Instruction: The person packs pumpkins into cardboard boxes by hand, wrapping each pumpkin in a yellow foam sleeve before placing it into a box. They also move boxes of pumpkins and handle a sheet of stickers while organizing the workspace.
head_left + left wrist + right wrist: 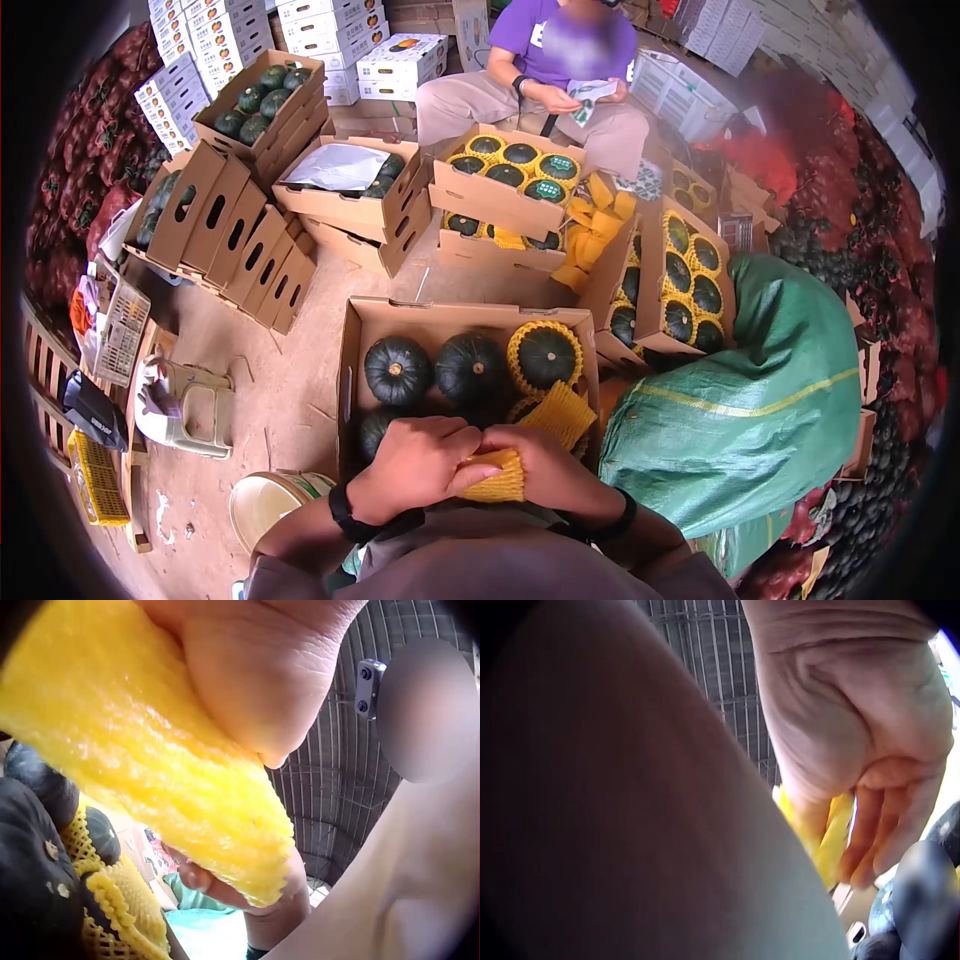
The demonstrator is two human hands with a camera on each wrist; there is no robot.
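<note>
In the head view, both hands are close together over the near edge of an open cardboard box point(470, 312). My left hand point(420, 458) pinches a yellow foam net sleeve point(498, 480), its thumb lying along the top. My right hand point(553, 470) holds the sleeve's other side, fingers curled. Up close in the left wrist view, the flattened foam net sleeve point(150, 750) spans between the hands. Dark green pumpkins point(398, 370) sit in the box; a pumpkin point(546, 356) at its far right wears a yellow net. Another foam net point(556, 415) lies beside the right hand.
A green woven sack point(740, 390) bulges at the right of the box. Boxes of netted pumpkins point(515, 170) stand ahead, with stacked cartons point(240, 240) at left. A bucket point(265, 505) and a plastic stool point(205, 410) are at near left. A seated person point(560, 60) holds a packet.
</note>
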